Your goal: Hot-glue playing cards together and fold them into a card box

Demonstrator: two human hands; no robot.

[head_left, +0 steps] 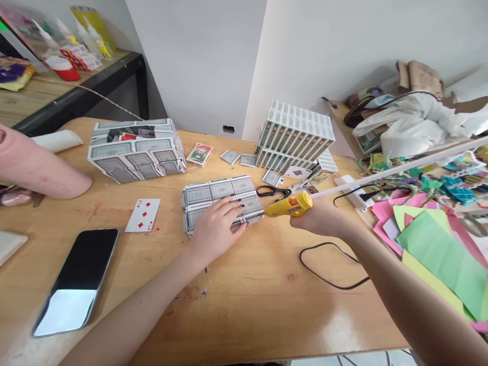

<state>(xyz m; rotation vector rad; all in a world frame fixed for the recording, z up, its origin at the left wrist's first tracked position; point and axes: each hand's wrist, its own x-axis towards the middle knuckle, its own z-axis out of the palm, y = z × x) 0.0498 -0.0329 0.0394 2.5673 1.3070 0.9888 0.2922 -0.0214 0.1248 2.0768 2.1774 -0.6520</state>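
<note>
A flat box made of playing cards (210, 191) lies on the table, its patterned card backs facing up. My left hand (218, 223) rests across its near right part with fingers spread, pressing on the top. In my right hand (310, 219) is a yellow glue gun (290, 205), gripped by its handle, which my fingers mostly hide. The nozzle points left at the box's right end; whether it touches cannot be made out. A long white glue stick (381, 169) juts from the gun's back. Black-handled scissors (273, 191) lie just behind the nozzle.
A larger card-covered box (141, 150) stands at back left beside a red card pack (200, 154). Stacked card packs (295, 134) rise at back right. A three of diamonds (143, 215) and a phone (78, 279) lie left. Coloured paper (442, 254) and the cord (328, 285) are right.
</note>
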